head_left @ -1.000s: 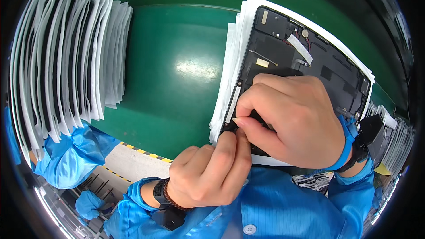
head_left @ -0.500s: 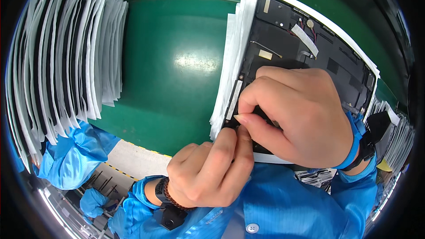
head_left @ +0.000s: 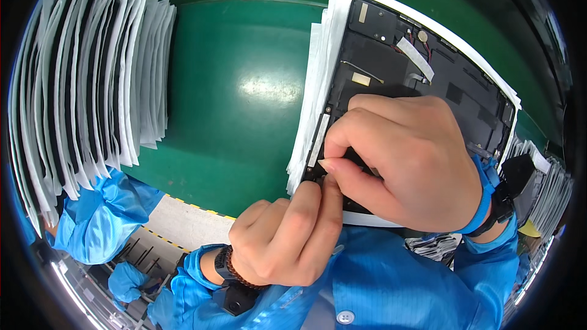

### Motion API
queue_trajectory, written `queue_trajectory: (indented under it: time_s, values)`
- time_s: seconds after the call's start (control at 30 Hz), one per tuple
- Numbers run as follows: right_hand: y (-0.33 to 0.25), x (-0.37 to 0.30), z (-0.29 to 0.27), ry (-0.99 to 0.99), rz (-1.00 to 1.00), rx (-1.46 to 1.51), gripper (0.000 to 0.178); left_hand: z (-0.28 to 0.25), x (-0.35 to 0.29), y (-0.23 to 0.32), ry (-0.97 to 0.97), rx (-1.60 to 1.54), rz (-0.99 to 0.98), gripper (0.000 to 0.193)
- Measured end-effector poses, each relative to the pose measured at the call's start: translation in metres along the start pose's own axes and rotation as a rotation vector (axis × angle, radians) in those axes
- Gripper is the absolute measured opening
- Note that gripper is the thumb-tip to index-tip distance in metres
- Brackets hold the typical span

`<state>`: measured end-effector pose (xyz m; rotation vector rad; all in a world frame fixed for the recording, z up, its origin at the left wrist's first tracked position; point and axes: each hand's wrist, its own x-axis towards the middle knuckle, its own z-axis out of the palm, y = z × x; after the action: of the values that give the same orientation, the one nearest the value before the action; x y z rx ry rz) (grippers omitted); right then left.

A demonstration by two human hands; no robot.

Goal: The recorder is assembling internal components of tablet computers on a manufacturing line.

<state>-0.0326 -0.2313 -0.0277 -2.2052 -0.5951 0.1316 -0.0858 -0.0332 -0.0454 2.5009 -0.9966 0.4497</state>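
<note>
Here's the green surface (head_left: 244, 122), broad and glossy, running underneath everything. Over on the left towers a pile of white sheets (head_left: 92, 85), dark layers showing between them, stacked well apart from the hands, which probably leaves the middle free to work in.

Right of centre, smaller white sheets (head_left: 310, 73) lie beneath the black device housing (head_left: 449, 73), peeking out along its rim; my guess is they're padding against scratches. The housing itself sits tilted in front of the person, open side up, so its inner parts are in easy reach.

Now the hands! The right hand (head_left: 406, 162) arches over the housing, thumb and index finger bent together by its left edge; whether anything is pinched there, I cannot tell. In comes the left hand (head_left: 284, 244) at the near-left corner, fingers curled, tips hidden, so its grip can't be told either, though it may be steadying that corner for the other.

Down to the details: a pale edge strip (head_left: 319, 140) just beside the right fingertips, a white tape strip (head_left: 416, 59) crossing the wires, seemingly to pin them flat, a cream label (head_left: 361, 79), and a tiny coin-shaped part (head_left: 422, 36).
</note>
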Motion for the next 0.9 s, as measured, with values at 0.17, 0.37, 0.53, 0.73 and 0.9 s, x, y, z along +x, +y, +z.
queue_trajectory:
  time_s: [0.17, 0.37, 0.53, 0.73, 0.9]
  values:
    - [0.0011, 0.0001, 0.0002, 0.012, 0.006, 0.005, 0.016, 0.0001, 0.0002, 0.0006, -0.011, 0.014, 0.004, 0.037]
    - [0.0002, 0.0028, -0.0003, 0.008, 0.018, -0.014, 0.017, -0.0010, 0.0016, -0.0028, -0.018, 0.017, 0.013, 0.036]
    - [0.0000, 0.0023, 0.0011, 0.026, 0.016, -0.002, 0.017, -0.0026, 0.0010, -0.0010, -0.028, 0.025, 0.008, 0.037]
    - [-0.0005, 0.0025, 0.0006, 0.012, 0.020, -0.015, 0.018, -0.0021, 0.0008, -0.0010, -0.029, 0.026, 0.008, 0.035]
    - [-0.0002, 0.0020, 0.0016, 0.016, 0.017, -0.012, 0.018, -0.0017, 0.0002, -0.0003, -0.020, 0.026, 0.010, 0.035]
